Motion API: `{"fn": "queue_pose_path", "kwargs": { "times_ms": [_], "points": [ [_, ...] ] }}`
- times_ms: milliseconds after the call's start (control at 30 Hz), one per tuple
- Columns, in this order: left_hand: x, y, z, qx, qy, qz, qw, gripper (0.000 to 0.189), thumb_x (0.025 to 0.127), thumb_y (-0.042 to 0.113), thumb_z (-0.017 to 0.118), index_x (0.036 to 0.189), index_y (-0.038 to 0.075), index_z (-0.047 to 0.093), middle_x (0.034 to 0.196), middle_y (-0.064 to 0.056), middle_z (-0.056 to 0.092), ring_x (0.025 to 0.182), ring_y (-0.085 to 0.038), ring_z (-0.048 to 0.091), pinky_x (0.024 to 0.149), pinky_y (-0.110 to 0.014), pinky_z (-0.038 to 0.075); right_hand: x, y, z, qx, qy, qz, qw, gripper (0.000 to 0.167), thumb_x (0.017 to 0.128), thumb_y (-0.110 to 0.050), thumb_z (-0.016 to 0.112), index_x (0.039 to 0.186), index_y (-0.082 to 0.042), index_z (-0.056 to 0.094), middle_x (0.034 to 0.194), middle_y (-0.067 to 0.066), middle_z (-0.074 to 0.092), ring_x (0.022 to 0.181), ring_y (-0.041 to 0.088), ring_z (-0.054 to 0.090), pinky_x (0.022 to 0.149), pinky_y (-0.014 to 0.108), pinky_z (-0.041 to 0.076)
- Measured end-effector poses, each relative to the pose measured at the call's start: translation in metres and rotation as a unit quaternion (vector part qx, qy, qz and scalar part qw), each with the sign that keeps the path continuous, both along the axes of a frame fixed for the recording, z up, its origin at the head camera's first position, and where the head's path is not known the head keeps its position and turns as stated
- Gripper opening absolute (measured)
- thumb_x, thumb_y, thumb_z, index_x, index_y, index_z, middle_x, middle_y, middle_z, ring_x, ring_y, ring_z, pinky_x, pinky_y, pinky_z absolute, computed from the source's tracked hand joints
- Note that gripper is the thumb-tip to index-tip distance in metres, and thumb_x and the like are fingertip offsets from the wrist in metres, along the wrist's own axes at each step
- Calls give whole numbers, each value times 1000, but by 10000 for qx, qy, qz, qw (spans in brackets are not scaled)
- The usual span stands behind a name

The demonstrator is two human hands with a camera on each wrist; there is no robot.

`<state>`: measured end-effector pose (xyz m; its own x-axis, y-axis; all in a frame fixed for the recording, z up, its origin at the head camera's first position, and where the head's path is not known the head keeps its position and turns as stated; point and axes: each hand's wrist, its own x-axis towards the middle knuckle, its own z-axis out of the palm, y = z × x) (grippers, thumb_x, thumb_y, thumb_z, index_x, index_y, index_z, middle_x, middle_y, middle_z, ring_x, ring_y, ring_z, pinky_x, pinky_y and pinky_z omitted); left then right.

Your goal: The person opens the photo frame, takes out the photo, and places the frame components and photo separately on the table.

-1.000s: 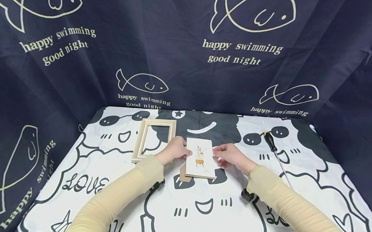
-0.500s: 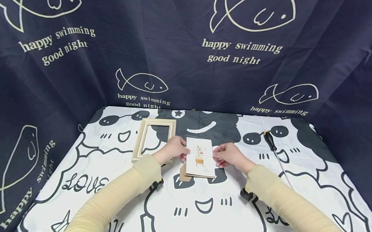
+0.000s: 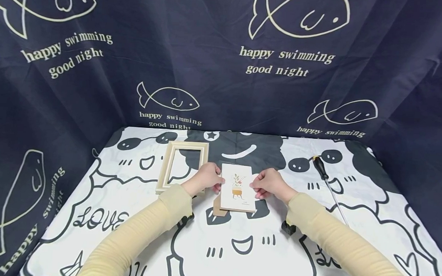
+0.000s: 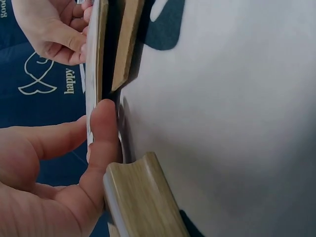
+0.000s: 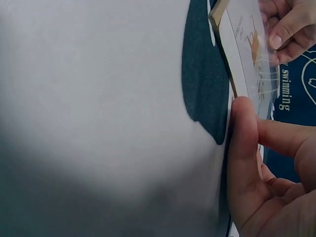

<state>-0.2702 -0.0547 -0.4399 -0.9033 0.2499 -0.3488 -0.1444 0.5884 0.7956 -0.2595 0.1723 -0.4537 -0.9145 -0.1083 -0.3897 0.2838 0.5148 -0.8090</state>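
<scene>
A white card (image 3: 236,199) printed with a potted plant lies on a backing board with a brown flap (image 3: 221,212) sticking out at its lower left. A clear sheet (image 5: 269,81) lies over the print in the right wrist view. My left hand (image 3: 205,179) pinches the left edge of the stack between thumb and fingers. At the right edge my right hand (image 3: 271,185) pinches with thumb and index finger. Which layers each hand grips is hard to tell. In the left wrist view the board (image 4: 127,42) sits apart from the layer above it.
An empty wooden picture frame (image 3: 165,168) lies left of the card, close by my left hand. To the right rests a screwdriver (image 3: 329,185) with a black and yellow handle. A patterned cloth (image 3: 244,264) covers the table, and a dark curtain (image 3: 224,71) hangs behind.
My right hand has shifted slightly left against the card's edge, its fingers drawn closer together. The left hand has moved a little left. Frame and screwdriver stay put.
</scene>
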Motion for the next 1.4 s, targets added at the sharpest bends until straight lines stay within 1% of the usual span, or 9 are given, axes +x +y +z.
{"fn": "queue_pose_path", "kwargs": {
  "times_ms": [167,267,367,500,900,1067,1200,1300,1400],
  "points": [
    [0,1,-2,-265,158,-168,9994,22,85,3,67,98,-4,51,61,-13,66,47,-17,63,51,-26,54,0,1,-1,110,-17,3,9999,13,80,-4,71,80,2,60,58,7,61,45,13,60,45,27,53],
    [0,1,-2,-419,247,-235,9985,18,85,4,67,84,2,49,61,-13,66,49,-18,65,50,-24,53,0,0,-1,125,-90,-75,9999,11,81,-3,68,79,2,58,58,6,61,45,13,60,45,27,52],
    [0,2,-2,-582,358,-321,9971,31,85,5,67,68,10,42,60,-13,66,49,-18,65,47,-22,50,-1,0,0,50,-198,-144,9997,10,83,-4,64,80,3,57,58,6,61,45,13,60,45,26,52],
    [1,2,-2,-732,505,-406,9952,41,84,5,68,59,14,36,57,-12,65,48,-18,65,44,-20,47,-1,0,2,-178,-324,-197,9991,14,86,-7,64,82,4,57,58,5,60,45,12,59,44,24,51],
    [2,4,1,-925,565,-388,9933,41,84,6,69,59,13,37,58,-12,65,48,-18,65,42,-18,41,-7,1,-6,-224,-490,-258,9982,14,84,-9,66,78,2,59,55,3,60,42,9,57,39,19,43],
    [2,5,2,-916,559,-402,9934,41,84,6,68,58,13,38,57,-11,65,48,-18,65,43,-20,46,-9,0,-7,-240,-524,-267,9980,14,84,-8,64,76,2,59,54,3,59,41,9,56,38,19,41],
    [2,5,3,-960,550,-446,9929,35,84,7,68,59,10,44,56,-11,64,48,-19,65,45,-22,49,-8,0,-6,-273,-518,-296,9978,13,82,-7,63,74,2,59,54,3,59,41,9,56,38,19,40],
    [3,6,3,-1018,548,-497,9921,26,84,8,68,64,6,51,56,-10,64,48,-19,65,46,-23,51,-7,1,-3,-258,-516,-269,9980,12,81,-7,62,73,1,59,53,2,59,42,9,56,38,18,39],
    [4,6,4,-1055,575,-536,9913,16,84,9,68,77,-1,58,55,-10,64,47,-19,65,46,-24,52,-5,3,0,-250,-556,-223,9979,13,81,-8,62,73,1,60,52,2,59,42,8,55,39,18,39]
  ]
}}
